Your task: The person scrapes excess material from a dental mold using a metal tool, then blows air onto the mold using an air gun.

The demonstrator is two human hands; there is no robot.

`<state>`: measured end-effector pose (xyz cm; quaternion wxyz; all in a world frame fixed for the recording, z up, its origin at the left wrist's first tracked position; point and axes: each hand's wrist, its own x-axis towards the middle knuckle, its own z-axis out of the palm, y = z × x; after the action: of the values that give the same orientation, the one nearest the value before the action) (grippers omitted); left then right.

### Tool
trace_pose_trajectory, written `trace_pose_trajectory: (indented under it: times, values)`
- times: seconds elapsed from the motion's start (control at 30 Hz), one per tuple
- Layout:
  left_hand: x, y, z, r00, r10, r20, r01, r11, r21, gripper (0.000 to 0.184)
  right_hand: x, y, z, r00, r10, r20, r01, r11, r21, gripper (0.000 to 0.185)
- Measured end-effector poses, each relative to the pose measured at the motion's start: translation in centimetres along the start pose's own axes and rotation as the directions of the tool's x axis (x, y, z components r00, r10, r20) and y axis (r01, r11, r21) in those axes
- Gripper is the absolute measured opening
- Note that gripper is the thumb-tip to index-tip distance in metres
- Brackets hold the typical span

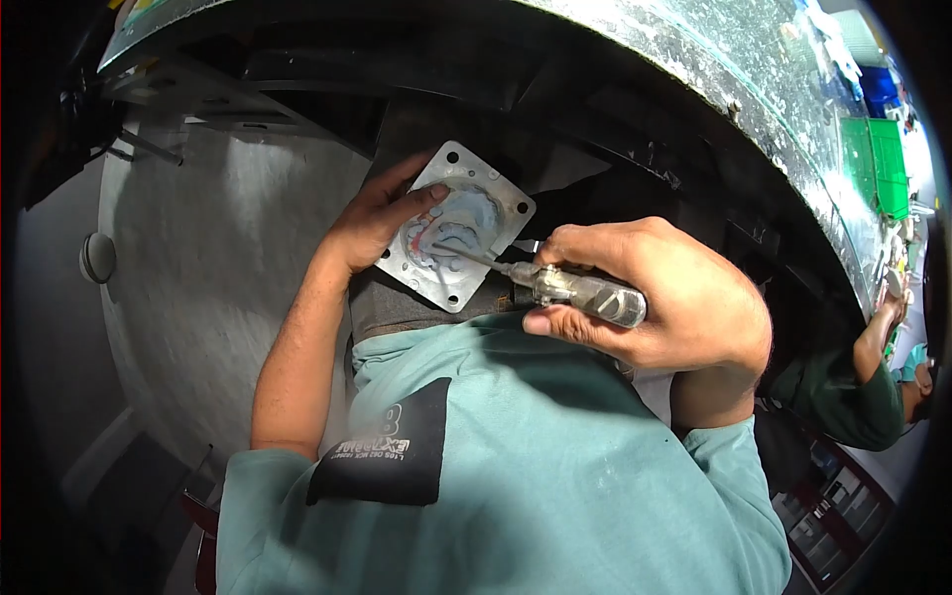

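Observation:
My left hand (377, 220) grips one edge of a square metal mould plate (507, 193), with the thumb on its top face. The plate is tilted over my lap and has holes at its corners. In its middle sits a grey-blue, denture-shaped cast (466, 211) with a reddish patch on the side near my left hand. My right hand (689, 293) is closed around a metal air blow gun (585, 293). The thin nozzle points left at the cast; whether its tip touches the surface, I cannot tell.
A worn workbench (694, 50) curves across the top and right, its edge just beyond the plate. On it at the far right is a green bin (878, 164). Another person (843, 392) sits at the right with an arm on the bench. Grey floor (228, 248) shows at the left.

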<state>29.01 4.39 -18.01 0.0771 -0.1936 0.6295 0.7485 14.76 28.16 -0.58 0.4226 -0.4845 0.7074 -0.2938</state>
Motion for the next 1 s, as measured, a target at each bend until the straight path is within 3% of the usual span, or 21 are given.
trace_pose_trajectory:
  times: [0.13,0.33,0.67,0.8,0.9,1.0]
  values:
    - [0.2,-0.2,0.0,1.0,-0.001,0.013,0.001,1.0,-0.013,0.066,-0.5,0.1,-0.3,0.996,0.073,0.051,-0.073,0.997,-0.003,0.029]
    - [0.2,-0.1,0.0,1.0,-0.006,0.002,0.006,1.0,-0.011,0.066,-1.2,0.9,-0.1,0.999,-0.017,-0.04,0.017,1.0,-0.017,0.022]
    - [0.1,-0.4,-0.2,1.0,0.003,0.013,-0.002,0.997,-0.076,0.077,-1.1,1.1,-0.4,0.992,0.038,-0.116,-0.039,0.999,0.001,0.021]
    - [0.2,-0.5,-0.3,0.999,0.005,0.033,-0.002,0.997,-0.083,0.08,-2.2,0.9,-1.0,0.995,0.089,-0.047,-0.092,0.994,-0.061,0.028]
    - [0.3,-0.4,-0.1,1.0,-0.003,0.026,0.005,0.996,-0.086,0.08,-2.4,1.2,-0.7,0.986,-0.023,-0.165,0.015,0.999,-0.049,0.028]
    - [0.3,-0.3,-0.2,1.0,0.004,0.014,-0.003,0.998,-0.056,0.079,-3.0,1.3,-1.1,0.987,-0.009,-0.159,-0.003,0.997,-0.075,0.027]
